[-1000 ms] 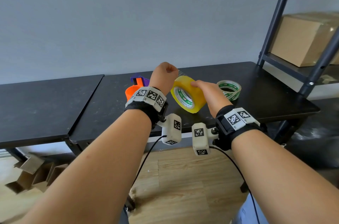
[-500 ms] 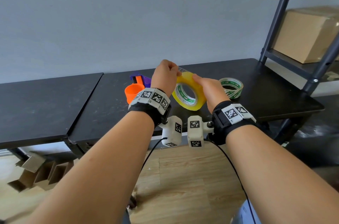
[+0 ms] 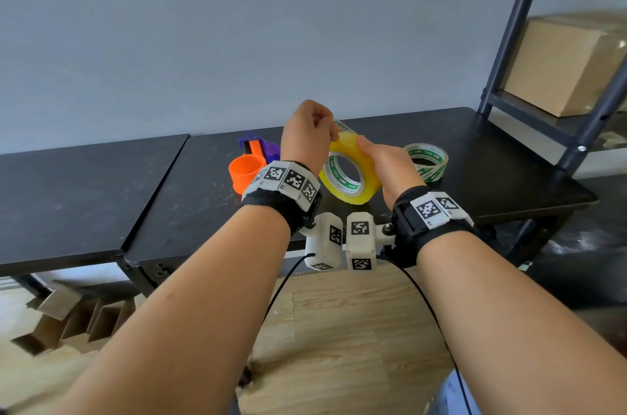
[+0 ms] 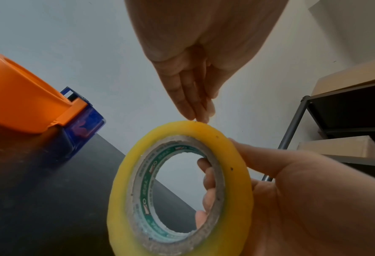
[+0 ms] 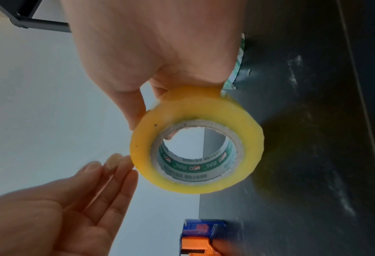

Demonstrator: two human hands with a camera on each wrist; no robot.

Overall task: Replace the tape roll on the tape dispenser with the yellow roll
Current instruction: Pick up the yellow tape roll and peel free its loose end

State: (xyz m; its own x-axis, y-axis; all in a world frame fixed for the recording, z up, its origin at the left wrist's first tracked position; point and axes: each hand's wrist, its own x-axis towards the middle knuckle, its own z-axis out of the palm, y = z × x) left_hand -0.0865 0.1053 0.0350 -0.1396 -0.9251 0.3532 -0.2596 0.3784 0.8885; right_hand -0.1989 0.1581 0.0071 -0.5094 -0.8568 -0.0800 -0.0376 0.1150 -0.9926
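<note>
My right hand (image 3: 371, 156) holds the yellow roll (image 3: 368, 177) upright above the black table (image 3: 475, 160), thumb on the outer face and fingers through the core (image 4: 206, 176). My left hand (image 3: 335, 132) meets the roll's top rim, fingers straight and close together (image 4: 195, 110). It pinches a short clear strip lifted off the roll (image 3: 341, 125). In the right wrist view those fingertips (image 5: 125, 164) touch the roll (image 5: 247, 138) at its edge. The orange and purple tape dispenser (image 3: 246, 170) lies on the table behind my left wrist, its orange hub bare (image 4: 17, 97).
A thinner clear roll with green print (image 3: 434, 173) lies flat on the table to the right. A dark metal shelf post (image 3: 509, 41) rises at the table's right end, with a cardboard box (image 3: 570, 68) on the shelf. A second black table (image 3: 84, 194) adjoins on the left.
My right hand has brought the yellow roll up and left toward my left hand. My left fingertips now sit on its top rim with a bit of tape lifted.
</note>
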